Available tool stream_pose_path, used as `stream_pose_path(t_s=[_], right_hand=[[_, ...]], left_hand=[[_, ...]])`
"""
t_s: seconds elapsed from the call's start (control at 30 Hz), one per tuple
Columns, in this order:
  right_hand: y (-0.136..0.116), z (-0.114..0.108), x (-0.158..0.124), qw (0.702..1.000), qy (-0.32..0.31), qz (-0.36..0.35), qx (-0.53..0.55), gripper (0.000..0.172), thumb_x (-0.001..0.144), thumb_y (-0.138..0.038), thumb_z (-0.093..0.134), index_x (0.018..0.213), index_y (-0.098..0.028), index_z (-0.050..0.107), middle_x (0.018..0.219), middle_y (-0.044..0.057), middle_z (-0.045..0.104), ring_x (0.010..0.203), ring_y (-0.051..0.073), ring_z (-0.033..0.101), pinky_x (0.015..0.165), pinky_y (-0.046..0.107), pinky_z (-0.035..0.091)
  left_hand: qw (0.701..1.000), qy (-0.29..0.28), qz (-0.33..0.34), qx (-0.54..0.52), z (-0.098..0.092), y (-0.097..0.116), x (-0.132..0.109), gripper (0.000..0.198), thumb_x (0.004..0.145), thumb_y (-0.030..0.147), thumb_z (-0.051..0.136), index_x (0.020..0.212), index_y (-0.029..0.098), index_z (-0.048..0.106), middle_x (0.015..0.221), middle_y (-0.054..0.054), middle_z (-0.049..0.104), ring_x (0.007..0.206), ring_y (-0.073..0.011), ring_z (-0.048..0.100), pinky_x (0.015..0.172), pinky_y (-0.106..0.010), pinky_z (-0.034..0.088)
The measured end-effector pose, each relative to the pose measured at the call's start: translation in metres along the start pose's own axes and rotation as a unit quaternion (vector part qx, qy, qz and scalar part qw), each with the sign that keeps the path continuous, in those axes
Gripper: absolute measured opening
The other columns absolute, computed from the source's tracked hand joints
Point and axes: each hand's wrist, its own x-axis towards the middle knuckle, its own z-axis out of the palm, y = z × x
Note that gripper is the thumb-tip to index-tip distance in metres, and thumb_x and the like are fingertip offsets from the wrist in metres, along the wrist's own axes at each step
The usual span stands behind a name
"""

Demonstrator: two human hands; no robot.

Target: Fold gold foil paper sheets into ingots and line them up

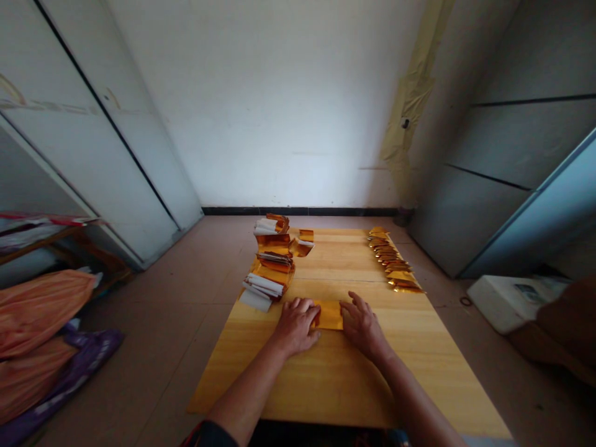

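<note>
A sheet of gold foil paper [330,315] lies across the wooden table in front of me, between my two hands. My left hand [297,326] has its fingers bent and closed on the paper's left edge. At the opposite edge, my right hand [366,328] pinches the paper, its index finger raised a little above the rest. Some fingertips are hidden behind the hands. Beyond my left hand, a fanned pile of gold and white paper sheets [267,273] spreads along the table's left side. A row of folded gold paper pieces [395,261] overlaps along the right side.
The wooden table [419,347] stands on a tiled floor near a white wall [279,112]. Orange and purple bags [46,316] lie to the left, by a pale cabinet [107,143]. A grey fridge-like cabinet [488,174] and a white box [503,304] are at the right.
</note>
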Motion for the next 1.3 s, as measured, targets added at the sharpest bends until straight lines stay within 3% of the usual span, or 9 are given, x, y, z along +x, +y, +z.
stream_pose_path(t_s=[0.1,0.23,0.37,0.47,0.67,0.9,1.3], right_hand=[[-0.003,-0.004,-0.004,0.998,0.017,-0.059,0.021,0.049,0.072,-0.009,0.050,0.117,-0.023,0.058,0.141,0.010,0.041,0.122,0.024,0.042,0.092,0.040,0.042],[-0.011,-0.009,-0.005,0.993,-0.016,-0.118,0.002,0.051,0.066,-0.010,0.056,0.116,-0.022,0.058,0.137,0.010,0.045,0.123,0.026,0.039,0.097,0.042,0.037],[-0.013,0.000,-0.003,0.985,-0.003,-0.166,-0.040,0.024,0.082,-0.017,0.055,0.103,-0.024,0.064,0.117,0.007,0.061,0.112,0.022,0.048,0.093,0.037,0.035],[-0.010,0.009,0.000,0.982,0.024,-0.182,-0.051,0.019,0.091,-0.023,0.049,0.098,-0.025,0.065,0.106,0.006,0.066,0.102,0.019,0.053,0.087,0.033,0.035],[-0.006,0.010,0.016,0.993,0.005,-0.110,-0.036,0.024,0.094,-0.024,0.043,0.080,-0.020,0.063,0.082,0.003,0.066,0.081,0.015,0.057,0.074,0.024,0.037],[-0.019,0.012,0.037,0.996,-0.005,0.033,-0.084,0.022,0.094,-0.026,0.042,0.085,-0.020,0.060,0.085,0.002,0.066,0.076,0.011,0.061,0.065,0.020,0.034],[-0.024,0.019,0.039,0.986,0.000,0.042,-0.159,0.020,0.093,-0.025,0.042,0.084,-0.019,0.058,0.081,0.003,0.065,0.072,0.012,0.060,0.061,0.023,0.030]], left_hand=[[1.000,0.006,0.000,0.001,0.000,0.001,0.000,0.045,0.074,0.039,0.064,0.117,0.028,0.053,0.116,-0.005,0.055,0.108,-0.0248,0.045,0.087,-0.038,0.034],[1.000,0.007,-0.002,0.003,0.002,0.000,0.002,0.041,0.076,0.040,0.064,0.114,0.027,0.055,0.114,-0.004,0.056,0.106,-0.0232,0.047,0.087,-0.038,0.034],[1.000,0.022,0.000,0.000,0.007,-0.003,0.004,0.034,0.079,0.041,0.062,0.110,0.027,0.058,0.110,-0.005,0.058,0.104,-0.0229,0.048,0.086,-0.038,0.034],[0.999,0.047,0.005,-0.007,0.011,-0.005,0.006,0.026,0.083,0.039,0.059,0.105,0.026,0.061,0.106,-0.005,0.060,0.102,-0.0222,0.050,0.085,-0.037,0.034],[0.995,0.082,-0.009,-0.058,0.016,-0.009,0.013,0.016,0.085,0.029,0.054,0.095,0.023,0.065,0.096,-0.004,0.065,0.096,-0.0204,0.055,0.084,-0.036,0.038],[0.976,0.124,-0.131,-0.122,0.028,-0.009,0.028,0.020,0.082,0.015,0.053,0.099,0.021,0.062,0.099,-0.004,0.068,0.095,-0.0182,0.059,0.087,-0.032,0.043],[0.978,0.109,-0.164,-0.066,0.031,-0.003,0.034,0.026,0.082,0.014,0.052,0.107,0.020,0.059,0.100,-0.005,0.068,0.098,-0.0188,0.060,0.089,-0.032,0.043]])
